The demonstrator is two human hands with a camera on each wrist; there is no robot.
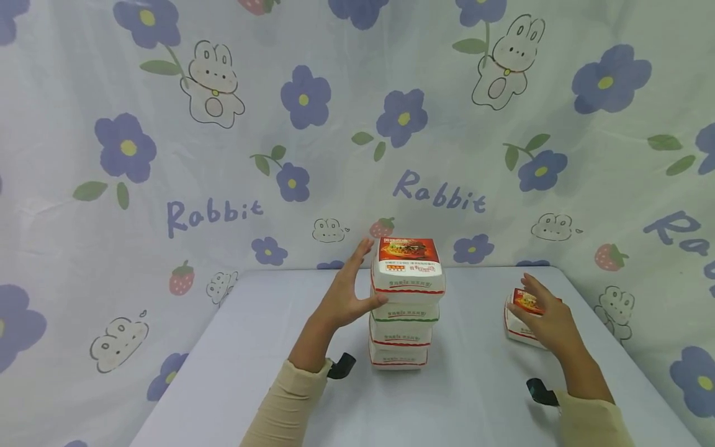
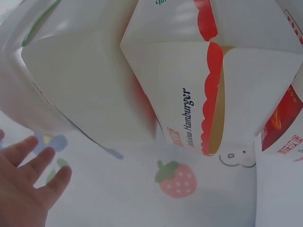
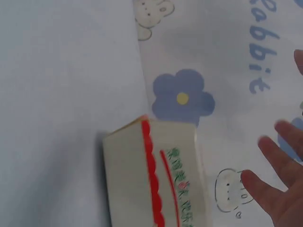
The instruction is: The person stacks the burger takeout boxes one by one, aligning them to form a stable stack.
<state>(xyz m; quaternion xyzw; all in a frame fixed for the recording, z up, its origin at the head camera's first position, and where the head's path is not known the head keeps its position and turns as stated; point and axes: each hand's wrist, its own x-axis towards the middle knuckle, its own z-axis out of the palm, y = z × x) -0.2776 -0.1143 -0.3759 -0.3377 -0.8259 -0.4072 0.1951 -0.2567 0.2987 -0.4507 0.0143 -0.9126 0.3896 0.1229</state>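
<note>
Several white paper hamburger boxes (image 1: 408, 332) stand in one stack near the middle of the table; the top box (image 1: 408, 267) has a red picture lid. My left hand (image 1: 342, 301) is at the stack's upper left, fingers spread and thumb near the top box's lower edge; whether the thumb touches cannot be told. In the left wrist view, the fingers (image 2: 59, 182) show apart from the boxes. A single hamburger box (image 1: 516, 329) sits at the right. My right hand (image 1: 550, 320) hovers over it with loosely extended fingers. The right wrist view shows this box's side (image 3: 128, 175).
A white table (image 1: 268, 397) carries the boxes. Behind it hangs a pale curtain (image 1: 346, 155) with flowers, rabbits and strawberries. A black wrist-mounted piece (image 1: 341, 366) sticks out at the left cuff, and a similar black piece (image 1: 540, 392) at the right cuff.
</note>
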